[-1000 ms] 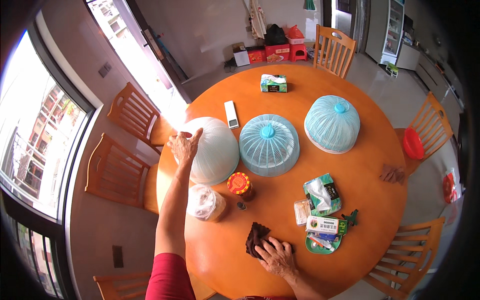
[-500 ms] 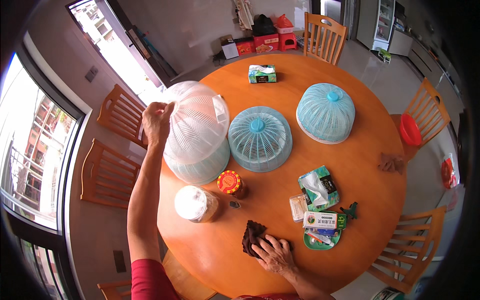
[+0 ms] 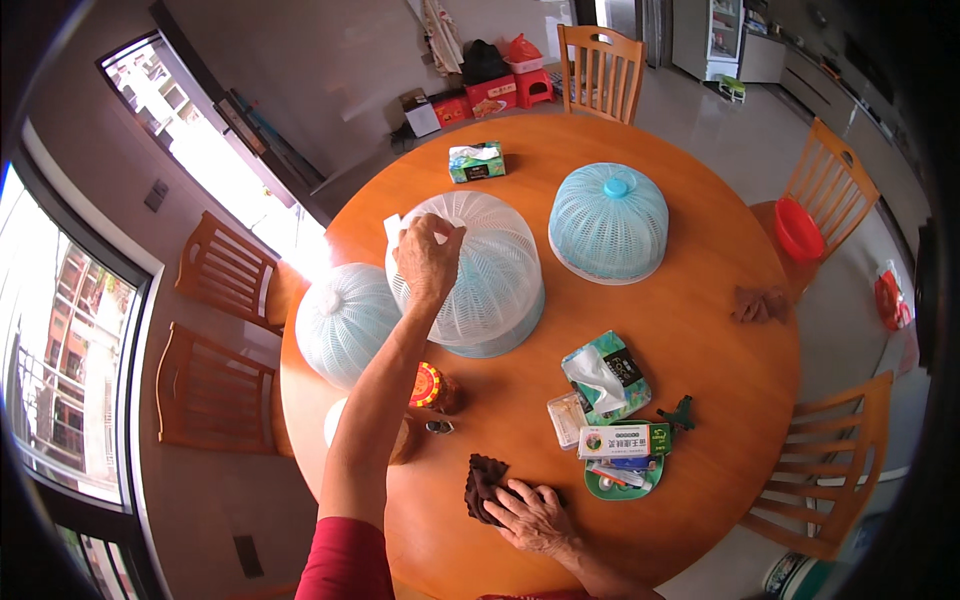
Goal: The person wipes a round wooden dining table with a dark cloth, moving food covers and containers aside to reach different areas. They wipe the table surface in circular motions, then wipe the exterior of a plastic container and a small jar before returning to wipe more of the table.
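My left hand (image 3: pixel 428 262) pinches the top of a white mesh food cover (image 3: pixel 500 240), which sits over a blue mesh food cover (image 3: pixel 490 347) in the middle of the table. To its left stands a pale blue mesh food cover (image 3: pixel 340 335), and a third blue cover (image 3: pixel 610 230) is farther right. Near the front edge, my right hand (image 3: pixel 532 515) lies with fingers spread on a crumpled dark brown cloth (image 3: pixel 481 488). Under my left forearm are a red-lidded jar (image 3: pixel 426 383) and a white-lidded jar (image 3: pixel 335 420), both partly hidden.
Right of the cloth are a tissue pack (image 3: pixel 606 375), a clear box (image 3: pixel 566 418) and a green tray (image 3: pixel 605 490) with small boxes and a tube. Another tissue box (image 3: pixel 477 160) stands at the back. A brown rag (image 3: pixel 760 304) lies near the right edge. Wooden chairs (image 3: pixel 215 385) surround the table.
My left hand has carried the white cover rightward, from above the left cover to over the middle one. The left cover is now exposed. My right hand stays on the cloth; the view has shifted.
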`<state>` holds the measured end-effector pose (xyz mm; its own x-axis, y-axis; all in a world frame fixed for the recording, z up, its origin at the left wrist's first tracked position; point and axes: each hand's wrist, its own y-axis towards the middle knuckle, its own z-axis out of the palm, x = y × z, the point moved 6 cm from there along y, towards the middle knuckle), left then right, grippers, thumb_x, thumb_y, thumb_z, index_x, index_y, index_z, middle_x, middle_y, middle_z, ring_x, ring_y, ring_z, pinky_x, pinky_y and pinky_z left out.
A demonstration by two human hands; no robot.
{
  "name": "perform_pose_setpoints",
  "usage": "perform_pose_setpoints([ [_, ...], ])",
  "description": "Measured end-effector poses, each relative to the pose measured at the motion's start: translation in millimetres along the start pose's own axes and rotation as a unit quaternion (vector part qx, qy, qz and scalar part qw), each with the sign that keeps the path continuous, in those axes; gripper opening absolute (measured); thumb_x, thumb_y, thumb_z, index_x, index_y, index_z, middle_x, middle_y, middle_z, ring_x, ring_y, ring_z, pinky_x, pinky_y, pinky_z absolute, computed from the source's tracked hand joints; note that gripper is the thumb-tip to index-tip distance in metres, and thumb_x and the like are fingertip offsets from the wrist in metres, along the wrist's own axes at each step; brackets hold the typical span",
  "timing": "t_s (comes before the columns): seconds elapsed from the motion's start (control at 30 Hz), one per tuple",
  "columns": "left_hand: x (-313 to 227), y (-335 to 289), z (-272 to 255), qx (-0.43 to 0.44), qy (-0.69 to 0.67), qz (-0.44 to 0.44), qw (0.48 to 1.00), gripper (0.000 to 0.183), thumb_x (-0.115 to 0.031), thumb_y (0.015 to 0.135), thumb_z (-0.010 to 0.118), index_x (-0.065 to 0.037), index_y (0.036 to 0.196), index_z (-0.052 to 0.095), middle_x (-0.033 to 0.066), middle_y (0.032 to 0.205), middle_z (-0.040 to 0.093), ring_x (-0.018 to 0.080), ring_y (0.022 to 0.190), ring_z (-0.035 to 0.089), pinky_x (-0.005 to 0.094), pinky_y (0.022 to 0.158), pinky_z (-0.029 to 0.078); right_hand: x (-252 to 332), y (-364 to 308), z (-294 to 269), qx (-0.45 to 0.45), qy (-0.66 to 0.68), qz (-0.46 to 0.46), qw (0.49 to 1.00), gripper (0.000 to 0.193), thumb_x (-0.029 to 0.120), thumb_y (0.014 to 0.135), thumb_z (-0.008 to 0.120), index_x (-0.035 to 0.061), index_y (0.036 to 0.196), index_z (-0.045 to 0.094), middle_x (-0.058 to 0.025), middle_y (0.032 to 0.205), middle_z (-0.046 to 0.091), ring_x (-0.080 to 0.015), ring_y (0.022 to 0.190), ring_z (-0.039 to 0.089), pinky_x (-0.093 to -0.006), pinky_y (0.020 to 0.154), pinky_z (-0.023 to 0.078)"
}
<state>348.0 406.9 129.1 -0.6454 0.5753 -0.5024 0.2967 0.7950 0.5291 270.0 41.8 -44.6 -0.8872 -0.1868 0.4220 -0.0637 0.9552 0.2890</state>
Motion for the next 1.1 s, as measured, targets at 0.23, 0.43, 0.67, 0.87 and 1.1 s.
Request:
perform_pose_setpoints([
  [0.23, 51.4, -25.4, 71.0, 0.099, -0.017, -0.05, 0.994, 0.029, -0.029, 0.067, 0.081, -0.008, 0.082, 0.067, 0.0109, 0.093, 0.067, 0.0302, 0.087, 0.063, 0.0423, 0.077, 0.049, -0.2, -2.8, -2.0, 0.007, -0.009, 0.022, 1.0, 0.053, 0.035, 0.072, 0.072, 0.0244, 0.123, 0.059, 0.0022, 0.128, 0.052, -0.0206, 0.124, 0.044, -0.0407, 0.09, 0.037],
  [0.43, 19.5, -38.0, 49.1, 0.007, 0.057, 0.05, 0.997, 0.07, -0.029, 0.068, 0.083, -0.003, 0.123, 0.048, 0.021, 0.112, 0.057, 0.0378, 0.104, 0.054, 0.0452, 0.088, 0.045, -3.3, -7.9, 4.4, 0.025, 0.026, 0.021, 0.999, 0.052, 0.033, 0.08, 0.067, 0.0206, 0.129, 0.054, -0.0037, 0.136, 0.049, -0.0261, 0.129, 0.04, -0.0443, 0.097, 0.036],
  [0.67, -121.7, -192.8, 26.4, 0.236, -0.068, 0.307, 0.919, 0.057, -0.017, 0.063, 0.086, -0.007, 0.112, 0.059, 0.0153, 0.11, 0.056, 0.0337, 0.103, 0.053, 0.0452, 0.088, 0.044, -1.5, -8.1, 2.7, 0.022, 0.007, 0.004, 1.0, 0.05, 0.03, 0.079, 0.067, 0.0183, 0.126, 0.055, -0.005, 0.136, 0.047, -0.0269, 0.128, 0.039, -0.0434, 0.095, 0.036],
  [0.87, -186.4, -278.0, 63.1, 0.259, -0.09, 0.288, 0.918, 0.065, -0.037, 0.069, 0.081, -0.015, 0.124, 0.054, 0.0201, 0.131, 0.045, 0.0392, 0.124, 0.041, 0.0505, 0.101, 0.036, -3.5, -19.4, 25.5, -0.011, -0.008, 0.009, 1.0, 0.044, 0.032, 0.079, 0.066, 0.0197, 0.12, 0.058, -0.0029, 0.122, 0.053, -0.0256, 0.122, 0.043, -0.046, 0.093, 0.036],
  [1.1, -91.5, -292.6, 41.8, 0.217, -0.128, 0.097, 0.963, 0.046, -0.021, 0.081, 0.072, 0.001, 0.116, 0.051, 0.0228, 0.118, 0.048, 0.0373, 0.105, 0.05, 0.0458, 0.091, 0.042, 1.7, -94.2, -7.6, -0.045, 0.065, 0.001, 0.997, 0.057, 0.032, 0.073, 0.072, 0.0191, 0.126, 0.054, -0.0045, 0.124, 0.053, -0.0255, 0.128, 0.042, -0.0509, 0.091, 0.036],
])
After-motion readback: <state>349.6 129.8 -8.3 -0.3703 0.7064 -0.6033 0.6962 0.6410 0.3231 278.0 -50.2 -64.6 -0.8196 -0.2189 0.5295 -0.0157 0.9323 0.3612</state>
